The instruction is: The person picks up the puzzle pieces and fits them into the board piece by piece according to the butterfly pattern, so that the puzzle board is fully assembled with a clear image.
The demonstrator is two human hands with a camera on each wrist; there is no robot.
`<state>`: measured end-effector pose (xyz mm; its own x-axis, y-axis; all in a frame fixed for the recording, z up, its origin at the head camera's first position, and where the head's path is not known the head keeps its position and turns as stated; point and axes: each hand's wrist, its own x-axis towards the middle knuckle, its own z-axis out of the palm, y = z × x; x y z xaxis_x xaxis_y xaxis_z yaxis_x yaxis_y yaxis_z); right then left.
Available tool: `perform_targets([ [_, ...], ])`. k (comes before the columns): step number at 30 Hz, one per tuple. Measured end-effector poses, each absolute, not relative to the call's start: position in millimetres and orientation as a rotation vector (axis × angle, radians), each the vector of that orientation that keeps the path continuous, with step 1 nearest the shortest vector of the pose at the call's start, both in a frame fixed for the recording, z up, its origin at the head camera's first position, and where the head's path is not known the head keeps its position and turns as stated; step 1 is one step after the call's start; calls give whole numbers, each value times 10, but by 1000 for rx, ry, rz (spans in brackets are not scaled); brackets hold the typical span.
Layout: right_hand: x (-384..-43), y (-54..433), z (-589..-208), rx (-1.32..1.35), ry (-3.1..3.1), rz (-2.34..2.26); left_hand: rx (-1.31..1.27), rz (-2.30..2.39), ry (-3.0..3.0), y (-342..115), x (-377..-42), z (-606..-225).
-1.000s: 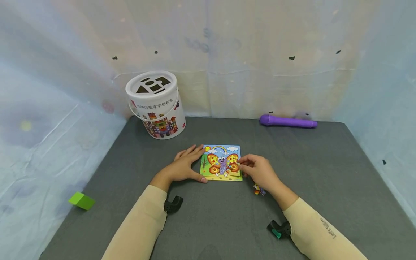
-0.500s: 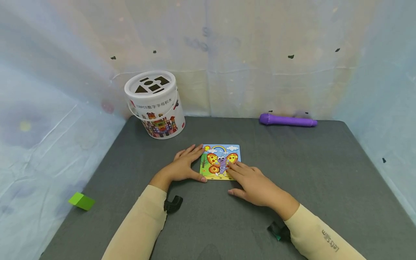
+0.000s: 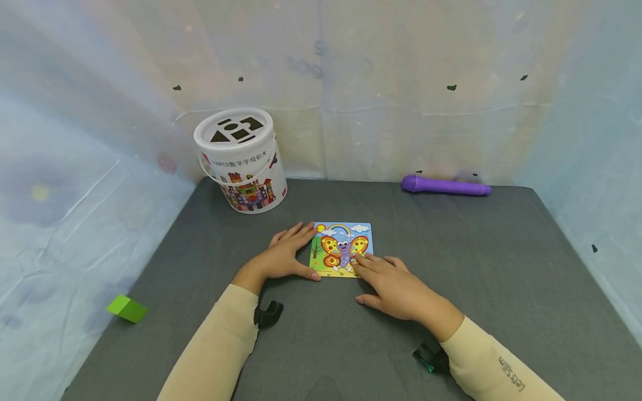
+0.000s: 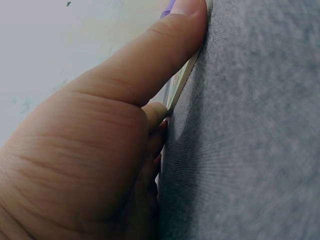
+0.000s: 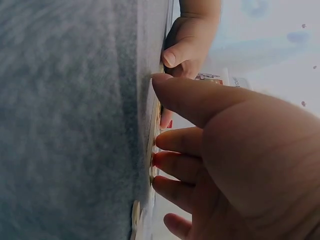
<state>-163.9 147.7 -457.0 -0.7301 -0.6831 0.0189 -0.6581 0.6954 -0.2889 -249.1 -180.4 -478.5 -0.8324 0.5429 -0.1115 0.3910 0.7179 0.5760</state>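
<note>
A butterfly jigsaw puzzle (image 3: pixel 344 248) lies flat mid-table, its picture complete where it shows. Its lower right part is covered by my right hand (image 3: pixel 401 287), whose extended fingertips press on the butterfly's lower right wing. Along the puzzle's left edge rests my left hand (image 3: pixel 283 259), fingers spread toward the top corner and thumb at the bottom corner. The left wrist view shows that thumb (image 4: pixel 160 45) against the thin board edge. In the right wrist view, a loose flat piece (image 5: pixel 135 215) lies on the table beyond my right fingers; the head view hides it beneath that hand.
A white lidded bucket (image 3: pixel 243 161) with shape cut-outs stands at the back left. At the back right lies a purple microphone-shaped stick (image 3: pixel 446 185). A green block (image 3: pixel 127 309) sits by the table's left edge. Patterned sheeting (image 3: pixel 381 83) surrounds the grey table (image 3: pixel 491 267).
My right hand has gone from pinching at the puzzle's right edge to pressing flat fingers on the lower right wing. It now covers the loose piece. The left hand stays put.
</note>
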Motion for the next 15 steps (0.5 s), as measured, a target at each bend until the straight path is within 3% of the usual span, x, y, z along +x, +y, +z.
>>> perform_targets([
  [15, -1706, 1564, -4610, -1034, 2766, -569, 741, 815, 2642, -1797, -2487, -4776],
])
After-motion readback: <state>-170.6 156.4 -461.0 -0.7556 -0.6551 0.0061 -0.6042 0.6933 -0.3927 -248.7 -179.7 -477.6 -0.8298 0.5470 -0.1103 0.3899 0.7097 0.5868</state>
